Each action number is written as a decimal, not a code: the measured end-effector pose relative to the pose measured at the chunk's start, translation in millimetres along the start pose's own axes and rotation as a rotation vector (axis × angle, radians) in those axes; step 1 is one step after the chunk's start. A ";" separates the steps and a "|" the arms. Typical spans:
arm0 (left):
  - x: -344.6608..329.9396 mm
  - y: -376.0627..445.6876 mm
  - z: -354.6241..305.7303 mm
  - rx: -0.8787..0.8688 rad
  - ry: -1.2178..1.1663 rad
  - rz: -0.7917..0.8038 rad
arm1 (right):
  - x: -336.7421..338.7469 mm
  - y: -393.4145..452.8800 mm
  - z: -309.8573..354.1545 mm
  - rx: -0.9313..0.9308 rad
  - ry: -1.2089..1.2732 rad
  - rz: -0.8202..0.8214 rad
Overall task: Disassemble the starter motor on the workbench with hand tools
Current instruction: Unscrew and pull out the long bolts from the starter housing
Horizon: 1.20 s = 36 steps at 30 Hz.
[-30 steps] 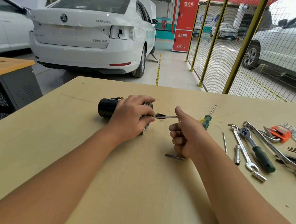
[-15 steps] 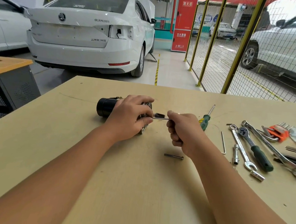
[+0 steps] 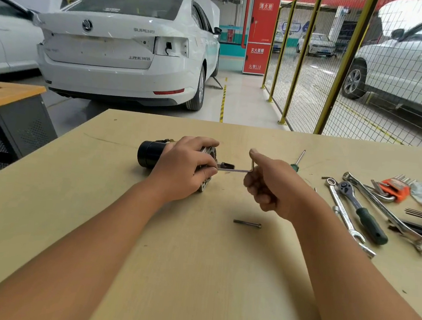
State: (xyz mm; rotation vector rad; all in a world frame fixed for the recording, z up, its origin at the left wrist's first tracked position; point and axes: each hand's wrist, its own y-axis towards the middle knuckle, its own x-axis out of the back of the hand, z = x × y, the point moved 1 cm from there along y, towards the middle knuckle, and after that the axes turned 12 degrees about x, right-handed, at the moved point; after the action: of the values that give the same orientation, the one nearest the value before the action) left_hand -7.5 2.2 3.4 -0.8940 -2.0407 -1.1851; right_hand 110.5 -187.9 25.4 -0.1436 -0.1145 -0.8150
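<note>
The starter motor [image 3: 150, 154], black body with a silver flange, lies on its side on the wooden workbench [image 3: 193, 274]. My left hand [image 3: 183, 167] grips it over the flange end and hides most of it. My right hand [image 3: 267, 183] holds an L-shaped hex key [image 3: 234, 170]. Its long arm runs level into the motor's flange end and its short arm points up beside my raised thumb. One loose bolt [image 3: 247, 223] lies on the bench in front of my right hand.
Right of my hands lie a green-handled screwdriver [image 3: 298, 161], combination wrenches [image 3: 341, 211], a ratchet [image 3: 362, 213], an orange hex key set [image 3: 394, 187] and more keys [image 3: 421, 213]. Beyond the bench stand a white car [image 3: 128, 48] and a yellow mesh fence [image 3: 342, 69].
My right hand has kept turning the hex key: from thumb up, to rolled over the key, and back to thumb up with the short arm upright. My left hand stayed on the motor.
</note>
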 end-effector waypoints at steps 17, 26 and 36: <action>-0.8 0.1 0.5 0.004 0.007 -0.035 | 16.2 0.5 -5.3 0.256 0.091 0.182; 20.1 2.5 14.5 0.107 -0.129 -0.291 | 12.9 3.5 -8.2 0.404 -0.094 0.059; 26.3 3.3 96.3 0.648 -0.335 -0.040 | -6.7 11.8 -19.1 0.411 -0.212 0.029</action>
State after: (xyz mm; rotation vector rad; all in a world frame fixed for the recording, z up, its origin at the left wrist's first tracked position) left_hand -36.5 96.1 -14.6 -0.7522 -2.4906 -0.3380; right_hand 115.5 -178.5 4.6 0.1568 -0.4748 -0.7305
